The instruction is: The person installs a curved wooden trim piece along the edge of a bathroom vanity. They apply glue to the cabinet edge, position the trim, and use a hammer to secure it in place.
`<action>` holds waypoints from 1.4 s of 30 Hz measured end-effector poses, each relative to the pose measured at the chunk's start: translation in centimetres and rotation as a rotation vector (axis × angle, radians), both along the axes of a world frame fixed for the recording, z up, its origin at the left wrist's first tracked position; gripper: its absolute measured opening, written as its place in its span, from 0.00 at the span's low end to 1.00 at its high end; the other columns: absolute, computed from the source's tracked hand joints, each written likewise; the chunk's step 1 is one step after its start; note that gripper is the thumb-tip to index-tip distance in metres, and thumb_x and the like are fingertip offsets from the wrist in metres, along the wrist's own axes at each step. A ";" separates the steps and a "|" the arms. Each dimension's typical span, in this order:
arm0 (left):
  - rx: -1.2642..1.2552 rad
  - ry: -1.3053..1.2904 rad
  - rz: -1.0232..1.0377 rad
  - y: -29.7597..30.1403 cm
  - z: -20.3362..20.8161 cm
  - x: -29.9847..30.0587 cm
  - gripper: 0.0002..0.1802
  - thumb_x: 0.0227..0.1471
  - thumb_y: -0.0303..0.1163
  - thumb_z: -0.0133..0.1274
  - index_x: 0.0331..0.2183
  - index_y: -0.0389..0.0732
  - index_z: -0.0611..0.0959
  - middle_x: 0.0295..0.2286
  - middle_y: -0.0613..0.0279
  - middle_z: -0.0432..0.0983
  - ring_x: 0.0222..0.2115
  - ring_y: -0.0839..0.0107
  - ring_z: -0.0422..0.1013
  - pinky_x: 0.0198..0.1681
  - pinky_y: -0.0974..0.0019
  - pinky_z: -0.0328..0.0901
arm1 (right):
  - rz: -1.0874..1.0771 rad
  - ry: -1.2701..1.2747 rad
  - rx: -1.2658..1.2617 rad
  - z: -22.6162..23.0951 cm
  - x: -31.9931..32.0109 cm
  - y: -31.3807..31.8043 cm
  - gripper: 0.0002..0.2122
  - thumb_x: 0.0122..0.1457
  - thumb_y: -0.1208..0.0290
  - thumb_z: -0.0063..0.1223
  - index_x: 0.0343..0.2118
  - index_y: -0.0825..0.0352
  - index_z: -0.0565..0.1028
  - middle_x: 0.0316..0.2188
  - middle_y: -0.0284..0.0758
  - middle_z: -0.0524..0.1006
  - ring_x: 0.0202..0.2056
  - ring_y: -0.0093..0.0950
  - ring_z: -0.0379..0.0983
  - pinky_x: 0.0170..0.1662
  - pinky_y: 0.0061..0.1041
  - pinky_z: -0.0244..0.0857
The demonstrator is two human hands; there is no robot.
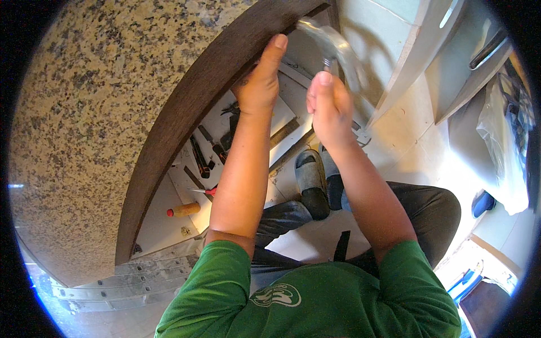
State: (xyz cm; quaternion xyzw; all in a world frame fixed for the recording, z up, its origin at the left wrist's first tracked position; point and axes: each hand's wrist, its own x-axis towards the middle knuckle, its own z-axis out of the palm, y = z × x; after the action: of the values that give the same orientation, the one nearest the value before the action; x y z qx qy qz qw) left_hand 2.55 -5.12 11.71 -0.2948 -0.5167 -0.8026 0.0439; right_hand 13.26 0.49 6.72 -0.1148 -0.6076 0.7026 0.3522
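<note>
Under the granite countertop [107, 96] runs a dark brown wooden board [194, 101], bent by the lens. My left hand [260, 79] grips this board near its far end, thumb on its face and fingers hidden behind it. My right hand [331, 107] is closed around the shaft of a hammer-like metal tool [328, 61]. The tool's shiny head is smeared into an arc by motion, close to the board's far end, so its exact shape cannot be told. Whether it touches the board I cannot tell.
Below the counter lie a wooden handle with a red end [185, 210], a red-handled tool [211, 191], black-handled tools [198, 158] and wood strips [284, 132]. My slippered feet [311, 174] are beside them. Pale panels [417, 62] and a clear plastic bag [507, 146] stand right.
</note>
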 end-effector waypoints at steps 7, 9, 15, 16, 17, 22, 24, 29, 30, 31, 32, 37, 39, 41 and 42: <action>-0.001 0.037 0.029 0.1 0.0 -0.2 0.14 0.45 0.28 0.68 0.36 0.36 0.84 0.35 0.65 0.79 0.35 0.74 0.73 0.44 0.69 0.67 | -0.027 0.367 -0.065 0.0 0.3 -0.3 0.23 0.70 0.51 0.34 0.23 0.64 0.62 0.18 0.29 0.61 0.21 0.19 0.58 0.25 0.21 0.57; -0.003 0.029 0.034 0.1 0.0 -0.1 0.14 0.44 0.28 0.68 0.36 0.37 0.84 0.35 0.65 0.79 0.35 0.74 0.73 0.44 0.70 0.67 | 0.023 0.198 -0.067 0.0 0.0 -0.2 0.22 0.70 0.52 0.34 0.24 0.64 0.63 0.18 0.29 0.61 0.21 0.20 0.59 0.26 0.22 0.57; -0.016 0.031 0.022 0.1 -0.2 -0.4 0.14 0.44 0.28 0.68 0.36 0.37 0.84 0.35 0.65 0.80 0.35 0.74 0.74 0.43 0.70 0.67 | -0.017 0.312 -0.195 -0.2 0.3 -0.3 0.21 0.70 0.54 0.34 0.24 0.64 0.64 0.17 0.29 0.61 0.20 0.21 0.58 0.25 0.21 0.57; -0.016 0.044 0.036 0.1 -0.3 -0.5 0.15 0.44 0.28 0.69 0.35 0.37 0.84 0.34 0.65 0.80 0.35 0.74 0.74 0.43 0.70 0.67 | -0.003 0.263 -0.166 -0.2 0.2 -0.4 0.21 0.70 0.54 0.34 0.24 0.64 0.64 0.18 0.29 0.62 0.20 0.21 0.59 0.25 0.21 0.57; -0.016 0.057 0.050 0.2 -0.3 -0.5 0.15 0.44 0.28 0.69 0.35 0.37 0.84 0.34 0.65 0.80 0.35 0.74 0.74 0.43 0.70 0.67 | -0.001 0.223 -0.128 -0.3 0.1 -0.4 0.21 0.70 0.53 0.34 0.24 0.64 0.64 0.18 0.29 0.62 0.20 0.21 0.59 0.25 0.21 0.57; -0.014 0.052 0.031 0.2 -0.4 -0.7 0.15 0.43 0.28 0.69 0.35 0.37 0.84 0.34 0.65 0.80 0.35 0.74 0.74 0.43 0.70 0.67 | -0.043 0.161 -0.196 -0.4 0.1 0.0 0.22 0.70 0.52 0.34 0.24 0.64 0.63 0.18 0.30 0.62 0.21 0.21 0.59 0.25 0.21 0.57; -0.009 0.059 0.041 0.2 -0.4 -0.6 0.15 0.43 0.28 0.69 0.35 0.36 0.84 0.34 0.65 0.80 0.35 0.74 0.74 0.43 0.69 0.67 | -0.007 0.249 -0.232 -0.4 0.3 -0.1 0.22 0.70 0.52 0.34 0.25 0.64 0.63 0.18 0.30 0.62 0.21 0.20 0.59 0.25 0.22 0.58; 0.011 0.021 -0.005 0.2 -0.2 -0.4 0.16 0.44 0.29 0.69 0.36 0.36 0.83 0.35 0.65 0.80 0.36 0.74 0.73 0.44 0.69 0.67 | 0.059 0.092 -0.178 -0.1 0.1 0.2 0.22 0.69 0.50 0.35 0.25 0.64 0.63 0.19 0.30 0.62 0.22 0.20 0.59 0.26 0.22 0.58; -0.002 0.030 0.011 0.2 -0.1 -0.3 0.16 0.44 0.29 0.69 0.36 0.36 0.83 0.35 0.64 0.80 0.37 0.74 0.74 0.44 0.69 0.67 | 0.051 0.116 -0.212 0.0 0.2 0.4 0.22 0.69 0.49 0.36 0.25 0.64 0.63 0.19 0.30 0.62 0.22 0.20 0.58 0.26 0.22 0.58; -0.015 0.039 0.028 0.1 -0.1 -0.2 0.16 0.44 0.29 0.69 0.36 0.36 0.83 0.36 0.64 0.79 0.37 0.73 0.74 0.44 0.69 0.67 | 0.044 0.140 -0.246 0.0 0.4 0.5 0.22 0.69 0.49 0.36 0.25 0.64 0.63 0.19 0.29 0.61 0.22 0.20 0.58 0.26 0.22 0.58; -0.028 0.048 0.044 0.2 0.0 -0.1 0.16 0.44 0.28 0.68 0.37 0.36 0.83 0.36 0.64 0.79 0.37 0.73 0.74 0.45 0.69 0.67 | 0.036 0.163 -0.281 0.0 0.7 0.5 0.22 0.69 0.49 0.36 0.25 0.63 0.63 0.19 0.29 0.61 0.22 0.20 0.58 0.27 0.22 0.57; -0.015 -0.093 -0.143 1.6 -0.2 0.4 0.23 0.48 0.33 0.64 0.45 0.36 0.78 0.42 0.58 0.77 0.42 0.63 0.75 0.50 0.59 0.68 | 0.038 0.174 -0.321 0.3 1.6 0.6 0.22 0.69 0.49 0.36 0.25 0.63 0.63 0.20 0.28 0.61 0.22 0.20 0.58 0.27 0.22 0.57; -0.084 -0.058 -0.157 2.3 0.0 0.0 0.26 0.50 0.36 0.63 0.49 0.35 0.77 0.44 0.56 0.76 0.44 0.60 0.74 0.53 0.55 0.67 | 0.029 0.185 -0.295 0.5 1.7 0.8 0.22 0.69 0.49 0.36 0.25 0.63 0.63 0.20 0.29 0.61 0.22 0.20 0.58 0.27 0.22 0.57; -0.165 -0.044 -0.148 2.6 0.2 -0.3 0.26 0.49 0.37 0.64 0.48 0.36 0.78 0.44 0.57 0.77 0.45 0.61 0.74 0.53 0.57 0.66 | 0.017 0.205 -0.287 0.6 1.6 1.1 0.22 0.69 0.50 0.36 0.25 0.63 0.63 0.20 0.29 0.61 0.22 0.20 0.58 0.27 0.22 0.57; -0.203 -0.010 -0.133 2.6 0.3 -0.4 0.26 0.48 0.38 0.65 0.47 0.36 0.79 0.44 0.57 0.77 0.45 0.62 0.74 0.54 0.58 0.65 | 0.011 0.215 -0.283 0.6 1.5 1.2 0.22 0.69 0.50 0.36 0.25 0.63 0.63 0.20 0.29 0.61 0.22 0.20 0.58 0.27 0.22 0.57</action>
State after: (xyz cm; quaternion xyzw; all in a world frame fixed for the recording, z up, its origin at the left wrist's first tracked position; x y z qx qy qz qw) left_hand 2.12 -2.48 12.01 -0.3275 -0.5747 -0.7488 -0.0419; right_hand 14.75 1.70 7.33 -0.0844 -0.4620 0.7912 0.3917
